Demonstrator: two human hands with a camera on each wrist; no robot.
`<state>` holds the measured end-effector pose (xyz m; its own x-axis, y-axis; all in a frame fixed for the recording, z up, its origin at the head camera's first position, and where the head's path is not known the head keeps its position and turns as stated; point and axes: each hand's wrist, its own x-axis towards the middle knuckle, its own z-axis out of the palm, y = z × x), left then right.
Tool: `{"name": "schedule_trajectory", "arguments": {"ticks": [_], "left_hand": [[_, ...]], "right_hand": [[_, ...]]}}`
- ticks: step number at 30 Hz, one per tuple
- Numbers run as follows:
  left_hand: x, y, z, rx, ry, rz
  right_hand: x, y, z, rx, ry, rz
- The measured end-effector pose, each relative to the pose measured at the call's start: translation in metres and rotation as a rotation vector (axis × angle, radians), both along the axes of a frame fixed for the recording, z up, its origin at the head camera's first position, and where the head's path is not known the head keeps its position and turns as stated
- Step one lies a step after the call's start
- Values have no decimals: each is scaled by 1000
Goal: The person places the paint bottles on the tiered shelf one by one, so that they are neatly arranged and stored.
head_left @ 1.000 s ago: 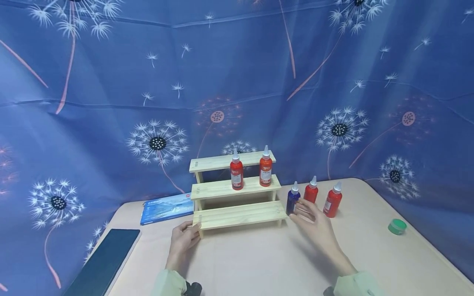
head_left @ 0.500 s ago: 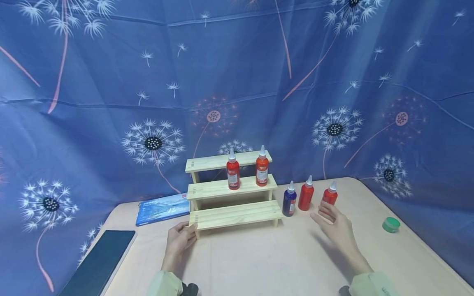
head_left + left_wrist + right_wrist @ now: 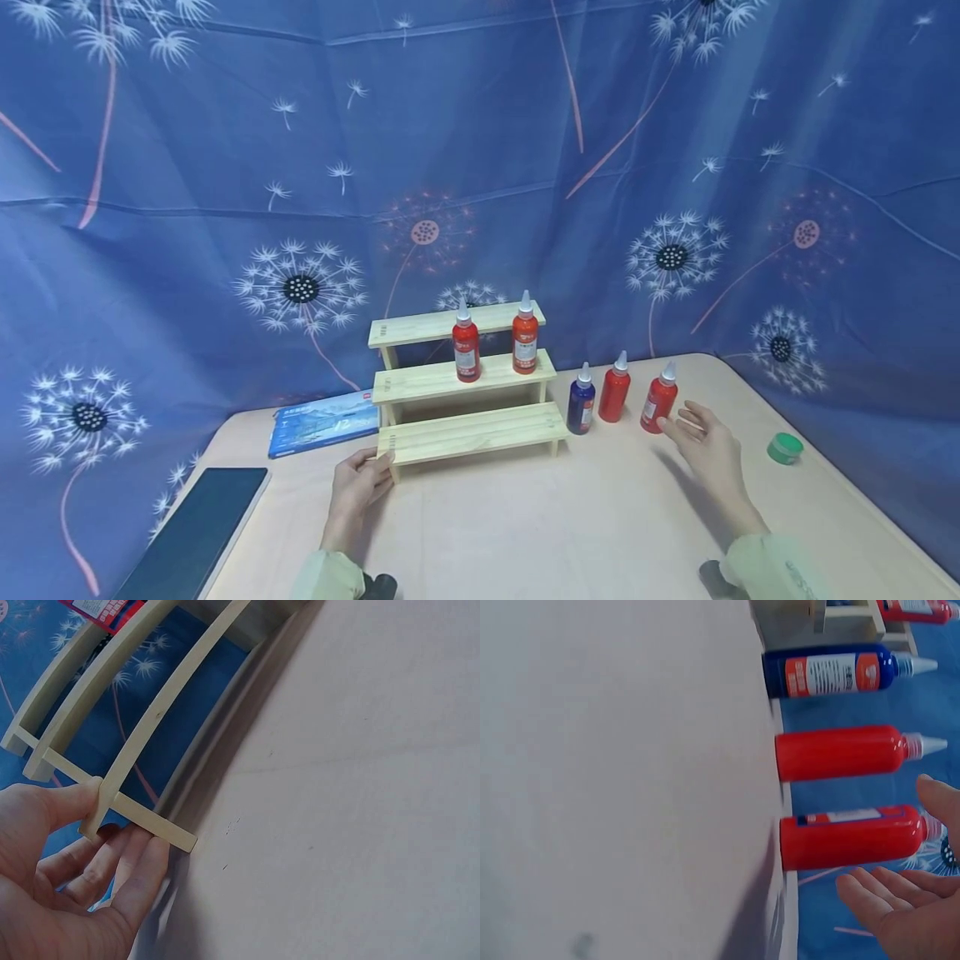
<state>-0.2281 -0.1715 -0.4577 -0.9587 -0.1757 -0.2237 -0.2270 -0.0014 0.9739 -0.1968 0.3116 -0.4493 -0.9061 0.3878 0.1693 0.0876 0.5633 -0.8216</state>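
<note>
My left hand pinches the left front corner of a three-tier wooden display shelf. In the left wrist view, the thumb lies on the plank's end and the fingers are by the leg. Two bottles with pointed nozzles, one red and one orange-red, stand on the middle tier. To the right of the shelf, a dark blue bottle, a red bottle and another red bottle stand in a row on the table. My right hand is just right of the last one, thumb and fingers spread around nothing.
A blue flat box lies left of the shelf, partly behind it. A dark flat panel rests at the table's left edge. On the right sits a small green-lidded jar. A blue dandelion-print curtain hangs behind the table.
My right hand has moved right from the blue bottle past the two red ones. The middle red bottle now shows fully. My left hand stays at the shelf corner. The head view has shifted slightly.
</note>
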Motion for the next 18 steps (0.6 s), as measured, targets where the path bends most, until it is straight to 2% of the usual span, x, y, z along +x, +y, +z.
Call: {"name": "schedule_trajectory", "arguments": {"ticks": [7,9,14,18], "left_hand": [[-2,-3,1,-6,5,8],[-2,-3,0,-6,7,7],[-2,-2,-2,7,22,7],[-1,0,-3,13,26,8]], "right_hand": [[-18,3,1,-24,-65,-63],[-23,3,0,-22,-61,-72],[-34,3,-2,-32,-35,-58],[-43,3,-5,-48,-55,-49]]}}
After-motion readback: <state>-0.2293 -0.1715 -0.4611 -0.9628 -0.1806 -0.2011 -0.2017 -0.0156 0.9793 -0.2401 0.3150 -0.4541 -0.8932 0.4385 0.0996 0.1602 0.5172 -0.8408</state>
